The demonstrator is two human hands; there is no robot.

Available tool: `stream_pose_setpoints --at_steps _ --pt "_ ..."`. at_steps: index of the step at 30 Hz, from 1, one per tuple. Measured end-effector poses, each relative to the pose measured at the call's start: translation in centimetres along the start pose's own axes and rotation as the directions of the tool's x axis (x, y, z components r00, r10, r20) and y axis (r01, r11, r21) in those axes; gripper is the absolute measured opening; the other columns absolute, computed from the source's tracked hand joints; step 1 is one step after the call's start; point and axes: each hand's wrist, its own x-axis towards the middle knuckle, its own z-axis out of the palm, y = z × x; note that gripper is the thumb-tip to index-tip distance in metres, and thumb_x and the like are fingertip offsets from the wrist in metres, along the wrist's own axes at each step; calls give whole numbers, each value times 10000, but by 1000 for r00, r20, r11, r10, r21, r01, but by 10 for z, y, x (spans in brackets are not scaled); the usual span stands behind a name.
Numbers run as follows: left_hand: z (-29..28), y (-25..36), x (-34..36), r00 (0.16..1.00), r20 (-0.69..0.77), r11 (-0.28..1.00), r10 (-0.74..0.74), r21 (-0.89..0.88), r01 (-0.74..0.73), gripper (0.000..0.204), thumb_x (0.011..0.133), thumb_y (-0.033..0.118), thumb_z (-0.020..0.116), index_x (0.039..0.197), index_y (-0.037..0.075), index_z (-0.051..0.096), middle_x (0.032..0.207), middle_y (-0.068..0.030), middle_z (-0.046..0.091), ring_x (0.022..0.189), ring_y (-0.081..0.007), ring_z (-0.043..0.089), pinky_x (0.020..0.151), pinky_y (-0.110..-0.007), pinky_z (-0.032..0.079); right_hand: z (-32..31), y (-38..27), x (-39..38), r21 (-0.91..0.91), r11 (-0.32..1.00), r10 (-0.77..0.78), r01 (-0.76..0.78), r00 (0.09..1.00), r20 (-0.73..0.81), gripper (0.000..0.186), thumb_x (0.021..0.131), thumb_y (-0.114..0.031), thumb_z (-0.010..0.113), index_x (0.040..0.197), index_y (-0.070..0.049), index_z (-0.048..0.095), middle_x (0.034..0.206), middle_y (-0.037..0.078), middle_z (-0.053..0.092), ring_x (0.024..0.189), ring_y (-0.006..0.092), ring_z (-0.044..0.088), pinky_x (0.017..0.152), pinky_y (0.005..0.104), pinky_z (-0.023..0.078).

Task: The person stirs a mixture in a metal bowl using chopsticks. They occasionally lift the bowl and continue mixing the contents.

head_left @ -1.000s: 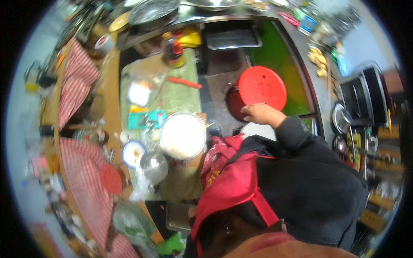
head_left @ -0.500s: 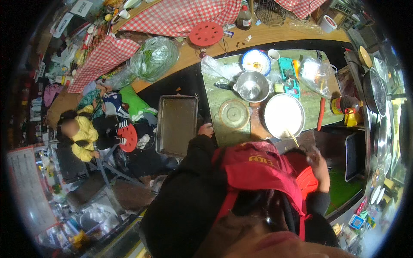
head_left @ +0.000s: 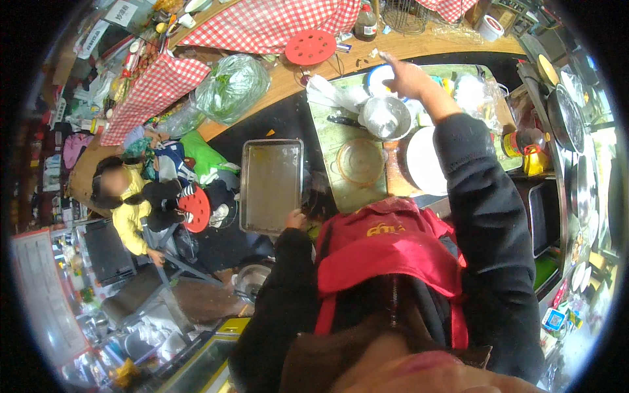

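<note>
My right hand (head_left: 413, 80) reaches across the green table (head_left: 334, 187) with its index finger stretched out and thumb apart. It is above the blue-rimmed plate (head_left: 375, 78), hiding part of it, and I see nothing held. Below the hand stands a metal saucepan (head_left: 385, 119) with a black handle. My right sleeve covers part of a large round white-topped container (head_left: 422, 164). A round, clear lid-like thing (head_left: 360, 162) lies to its left. My left hand (head_left: 296, 219) is low by the right edge of a metal tray (head_left: 272, 190); its fingers are mostly hidden, and contact is unclear.
A child in yellow (head_left: 128, 203) sits at the left near a red round stool (head_left: 195, 208). Beyond the table runs a wooden counter (head_left: 419, 46) with another red stool top (head_left: 310, 47) and a dark bottle (head_left: 365, 25). Pans (head_left: 567, 118) line the right side.
My right hand has swung from beside my apron, low right, up and across the table to the plate. My left hand has moved down and left towards the tray.
</note>
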Motion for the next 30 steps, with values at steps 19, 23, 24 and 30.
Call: stream_pose_setpoints --at_steps 19,23,24,30 --pt "-5 -24 42 991 127 996 -34 -81 45 310 795 120 486 1096 43 494 817 -97 577 683 -186 539 540 -310 430 222 238 -224 -286 715 699 -639 660 274 508 766 -364 504 1138 -27 431 1069 223 512 985 365 500 843 428 404" --pt "74 44 48 998 39 959 49 279 -58 331 799 94 500 1121 18 491 762 -61 559 594 -126 498 497 -265 411 239 248 -225 -322 712 686 -623 715 134 421 767 -305 521 1079 -28 461 1024 204 533 942 354 525 805 430 419" --pt "92 58 50 996 79 924 47 374 -73 331 798 102 497 1118 18 497 760 -70 563 595 -135 503 501 -274 416 242 251 -225 -325 726 664 -607 740 102 432 770 -312 522 1091 -30 460 1012 201 541 940 354 528 802 433 418" --pt "168 84 38 971 237 760 37 624 -181 387 771 201 529 1122 40 512 849 -114 612 700 -169 563 633 -295 448 255 251 -217 -79 789 614 -610 774 155 263 815 -226 387 955 -16 462 928 246 563 889 372 542 784 456 411"
